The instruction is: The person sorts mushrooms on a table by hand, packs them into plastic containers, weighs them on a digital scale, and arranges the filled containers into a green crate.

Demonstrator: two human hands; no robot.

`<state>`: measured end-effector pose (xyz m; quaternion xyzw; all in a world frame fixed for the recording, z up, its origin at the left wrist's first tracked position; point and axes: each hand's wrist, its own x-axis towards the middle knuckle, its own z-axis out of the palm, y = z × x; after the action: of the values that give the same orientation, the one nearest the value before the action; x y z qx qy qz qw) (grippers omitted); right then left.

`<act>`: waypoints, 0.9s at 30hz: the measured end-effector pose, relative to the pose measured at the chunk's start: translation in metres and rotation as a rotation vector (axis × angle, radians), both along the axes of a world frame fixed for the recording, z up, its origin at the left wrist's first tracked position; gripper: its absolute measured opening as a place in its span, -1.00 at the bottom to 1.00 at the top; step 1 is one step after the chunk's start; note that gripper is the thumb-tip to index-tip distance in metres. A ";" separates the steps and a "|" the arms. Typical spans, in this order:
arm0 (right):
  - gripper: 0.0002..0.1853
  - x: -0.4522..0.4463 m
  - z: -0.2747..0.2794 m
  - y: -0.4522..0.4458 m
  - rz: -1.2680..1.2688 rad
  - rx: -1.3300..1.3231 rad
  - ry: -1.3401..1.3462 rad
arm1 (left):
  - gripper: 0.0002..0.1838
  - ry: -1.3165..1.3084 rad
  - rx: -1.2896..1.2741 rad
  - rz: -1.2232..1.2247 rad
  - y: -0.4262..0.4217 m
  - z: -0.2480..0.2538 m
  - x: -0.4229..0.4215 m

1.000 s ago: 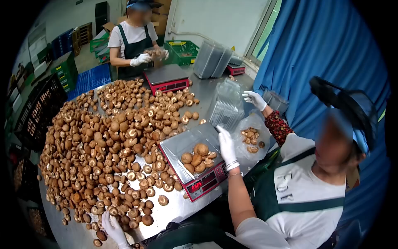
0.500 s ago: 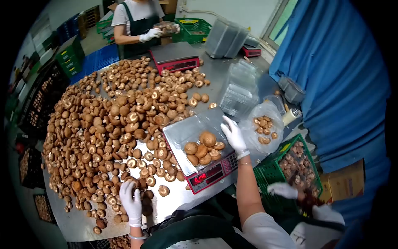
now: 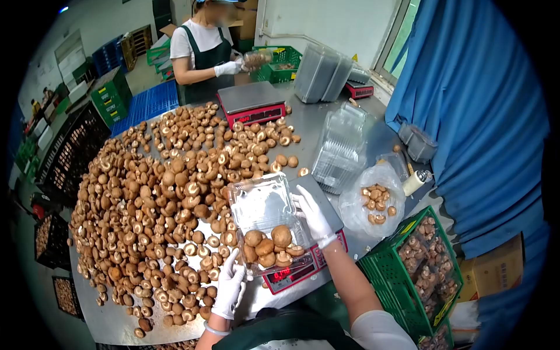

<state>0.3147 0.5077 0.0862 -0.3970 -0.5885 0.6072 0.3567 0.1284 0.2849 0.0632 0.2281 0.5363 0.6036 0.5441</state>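
A clear plastic clamshell box [image 3: 261, 198] stands with its lid folded back, over the left part of the red-framed weighing scale [image 3: 326, 259]. Several brown mushrooms [image 3: 266, 245] lie in its base. My left hand [image 3: 231, 286], in a white glove, grips the box's near left corner with the fingers pressed together. My right hand [image 3: 313, 216], also gloved, holds the box's right edge near the hinge; its fingertips lie against the plastic. Part of the scale's plate and display is hidden beneath the box.
A large mushroom heap [image 3: 151, 192] covers the table's left side. To the right are stacked clear boxes [image 3: 341, 151], a plastic bag [image 3: 373, 201] of mushrooms and a green crate [image 3: 402, 268]. Across the table, a co-worker [image 3: 204, 58] holds a filled box beside another scale [image 3: 251, 102].
My left hand has moved from the heap to the box's left corner. The box has shifted left on the scale and its lid shows raised. A person's gloved hand by the green crate is gone.
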 end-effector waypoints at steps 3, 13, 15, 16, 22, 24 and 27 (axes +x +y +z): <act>-0.53 0.020 0.021 -0.025 0.022 0.291 0.018 | -0.49 -0.076 -0.035 0.051 0.001 0.010 0.009; -0.65 0.064 -0.046 -0.089 0.183 -0.253 -0.037 | -0.83 -0.025 -0.149 -0.006 -0.011 -0.002 0.018; -0.71 0.052 -0.061 -0.088 0.113 -0.262 0.073 | -0.64 0.031 -0.178 -0.017 -0.015 -0.003 0.012; -0.73 0.049 -0.071 -0.084 0.114 -0.278 0.100 | -0.61 -0.011 -0.151 -0.064 -0.012 -0.008 0.006; -0.80 0.091 -0.052 -0.075 -0.215 -0.256 0.269 | -0.82 0.006 0.482 -0.195 0.037 0.011 0.067; -0.81 0.140 -0.024 -0.076 -0.371 -0.130 0.354 | -0.74 0.387 0.715 -0.406 0.055 0.021 0.091; -0.81 0.237 0.022 -0.088 -0.656 0.159 0.082 | -0.53 0.988 1.082 -0.678 0.071 0.033 0.112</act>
<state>0.5515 0.4198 0.1082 -0.5115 -0.4603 0.4279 0.5860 0.2402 0.3560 0.0958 0.8507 0.2501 0.4111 0.2116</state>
